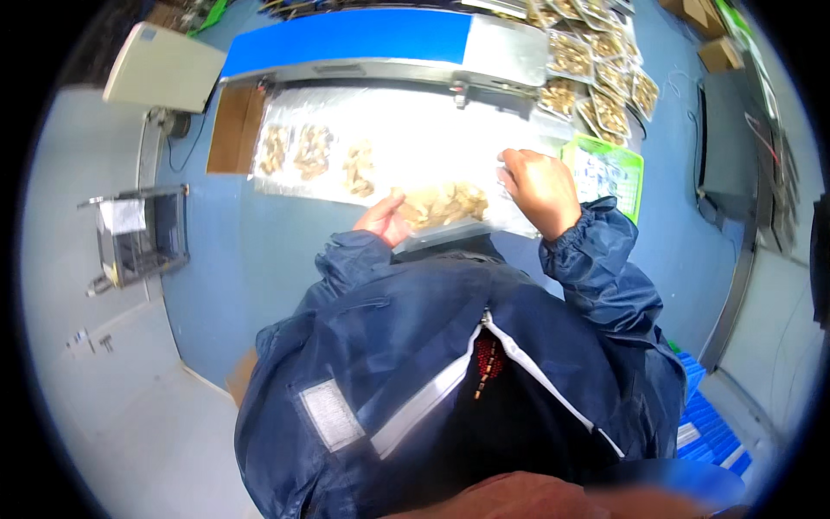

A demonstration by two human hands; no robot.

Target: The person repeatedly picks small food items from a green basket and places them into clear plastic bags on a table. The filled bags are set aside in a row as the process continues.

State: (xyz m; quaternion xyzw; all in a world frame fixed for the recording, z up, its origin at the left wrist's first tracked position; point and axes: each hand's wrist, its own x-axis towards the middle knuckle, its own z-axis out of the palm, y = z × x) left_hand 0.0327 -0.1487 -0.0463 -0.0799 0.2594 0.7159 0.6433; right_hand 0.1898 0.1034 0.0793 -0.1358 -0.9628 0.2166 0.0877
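A clear plastic tray [448, 206] of tan, mushroom-like pieces sits close to my body at the near edge of a brightly lit worktop [432, 130]. My left hand [383, 222] grips the tray's left end, thumb up along its side. Off the tray's right end, above the worktop, is my right hand [543, 190]. Its fingers are curled and closed; glare hides whatever may be between them. Farther left on the worktop lie a pack of the same pieces [357, 169] and two more packs [312, 152] beyond it.
A blue and silver machine [346, 39] spans the worktop's far side. Right of my right hand stands a green-rimmed basket [640, 173]. Many filled trays [596, 73] are piled at the far right. A metal cart [143, 233] stands at the left.
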